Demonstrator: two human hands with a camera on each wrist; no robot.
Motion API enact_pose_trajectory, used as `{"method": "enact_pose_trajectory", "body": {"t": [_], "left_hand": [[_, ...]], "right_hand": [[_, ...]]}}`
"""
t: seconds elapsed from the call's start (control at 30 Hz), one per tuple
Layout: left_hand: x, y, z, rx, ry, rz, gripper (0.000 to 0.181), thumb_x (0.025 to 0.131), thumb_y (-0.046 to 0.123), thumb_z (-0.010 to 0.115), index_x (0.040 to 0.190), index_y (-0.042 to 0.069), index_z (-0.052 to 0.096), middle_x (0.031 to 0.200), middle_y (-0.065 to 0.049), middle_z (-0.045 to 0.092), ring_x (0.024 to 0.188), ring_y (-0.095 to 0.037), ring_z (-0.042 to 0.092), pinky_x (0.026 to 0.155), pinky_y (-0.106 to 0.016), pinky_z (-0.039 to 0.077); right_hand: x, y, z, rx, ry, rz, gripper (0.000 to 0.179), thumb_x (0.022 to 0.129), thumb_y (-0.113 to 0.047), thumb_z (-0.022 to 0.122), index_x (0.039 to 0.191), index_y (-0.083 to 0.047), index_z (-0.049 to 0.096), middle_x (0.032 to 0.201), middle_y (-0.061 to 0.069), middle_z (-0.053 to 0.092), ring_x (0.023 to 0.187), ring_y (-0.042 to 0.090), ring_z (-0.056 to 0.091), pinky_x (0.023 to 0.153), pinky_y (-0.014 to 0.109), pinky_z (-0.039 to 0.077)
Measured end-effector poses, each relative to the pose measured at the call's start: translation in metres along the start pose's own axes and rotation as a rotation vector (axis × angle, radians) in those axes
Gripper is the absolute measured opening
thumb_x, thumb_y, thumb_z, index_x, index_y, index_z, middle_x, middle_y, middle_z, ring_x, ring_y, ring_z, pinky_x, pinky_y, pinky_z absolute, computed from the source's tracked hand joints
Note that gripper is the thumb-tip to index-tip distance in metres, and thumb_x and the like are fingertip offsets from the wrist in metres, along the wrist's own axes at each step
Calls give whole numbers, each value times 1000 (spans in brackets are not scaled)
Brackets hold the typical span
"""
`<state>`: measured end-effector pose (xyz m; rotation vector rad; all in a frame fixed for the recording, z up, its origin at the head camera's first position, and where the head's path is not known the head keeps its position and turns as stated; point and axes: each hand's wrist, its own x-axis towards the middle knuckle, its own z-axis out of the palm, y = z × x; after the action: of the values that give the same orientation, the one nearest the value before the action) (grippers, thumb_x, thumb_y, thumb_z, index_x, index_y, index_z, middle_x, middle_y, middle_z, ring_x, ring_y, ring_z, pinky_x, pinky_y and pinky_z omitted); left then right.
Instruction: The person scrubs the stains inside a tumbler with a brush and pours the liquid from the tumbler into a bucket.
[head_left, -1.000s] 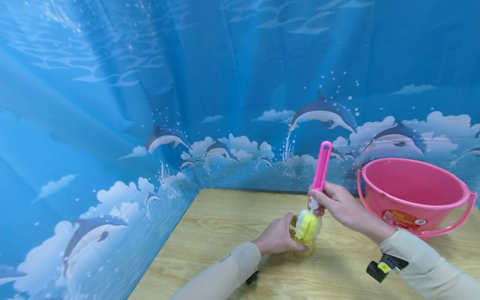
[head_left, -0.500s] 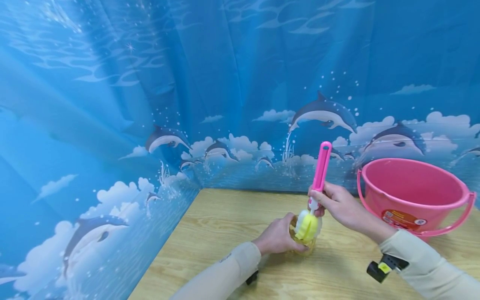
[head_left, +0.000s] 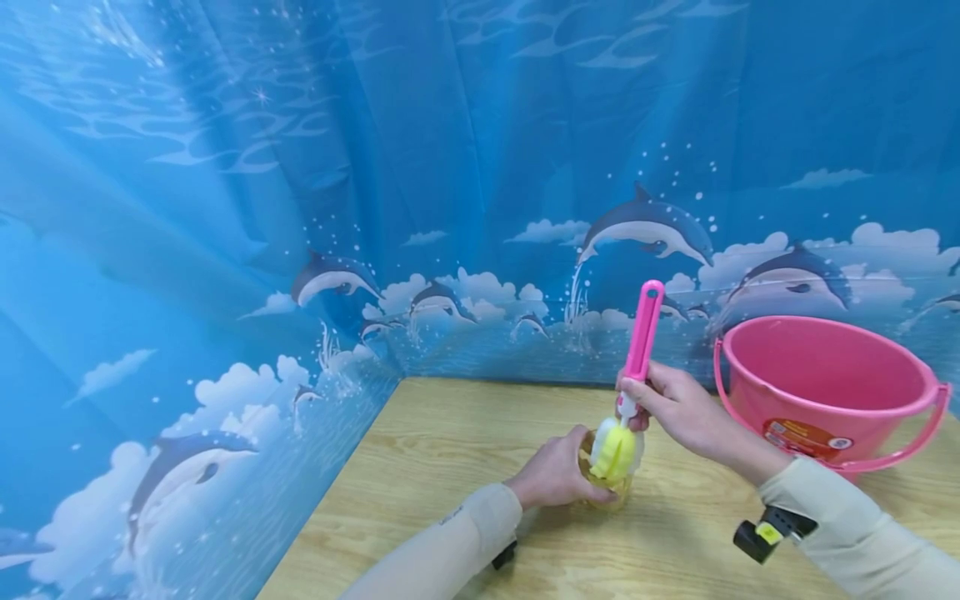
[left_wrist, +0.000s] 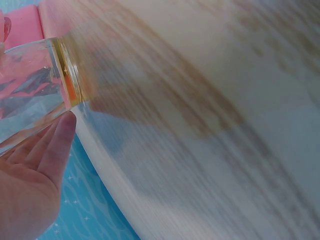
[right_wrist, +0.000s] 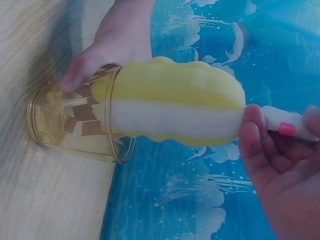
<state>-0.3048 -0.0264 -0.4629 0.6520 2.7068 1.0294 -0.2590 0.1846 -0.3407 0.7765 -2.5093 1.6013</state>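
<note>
A clear amber glass cup [right_wrist: 90, 142] stands on the wooden table, with the left hand [head_left: 557, 473] gripping its side, thumb near and fingers around the back. In the right hand [head_left: 678, 410] is a cup brush [head_left: 643, 333] with a pink handle, pinched at the white neck below that handle. Its yellow-and-white sponge head [right_wrist: 175, 105] dips into the cup's mouth; the tip is inside and most of the head sticks out above the rim. The left wrist view shows the cup's thick base [left_wrist: 72, 70] close to the tabletop, with the left fingers [left_wrist: 57, 145] along the glass.
A pink bucket [head_left: 750, 392] with a handle stands on the table to the right, beyond the right forearm. Blue dolphin-print sheeting [head_left: 480, 167] hangs behind and at the left of the wooden table [head_left: 420, 492]. Each wrist carries a black strapped camera [head_left: 757, 540].
Almost nothing differs. The brush handle's top sits a touch higher than half a second ago; both hands and the cup keep their places.
</note>
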Motion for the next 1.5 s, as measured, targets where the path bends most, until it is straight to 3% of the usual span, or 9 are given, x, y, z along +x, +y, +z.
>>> {"method": "enact_pose_trajectory", "body": {"t": [0.7,1.5], "left_hand": [[-1,1,0,1,6,17,73,64,46,94,121,24,54,102,16,62,84,1,58,77,-21,51],[-2,-1,1,9,16,21,77,62,45,94,124,24,54,105,16,64,91,2,59,87,-22,51]], "right_hand": [[1,-2,-3,-19,14,-16,28,108,-25,49,113,1,59,88,12,65,73,19,65,66,32,59],[4,1,-4,-63,53,-37,28,108,-28,48,117,-3,59,94,12,66,75,18,66,68,32,59]]}}
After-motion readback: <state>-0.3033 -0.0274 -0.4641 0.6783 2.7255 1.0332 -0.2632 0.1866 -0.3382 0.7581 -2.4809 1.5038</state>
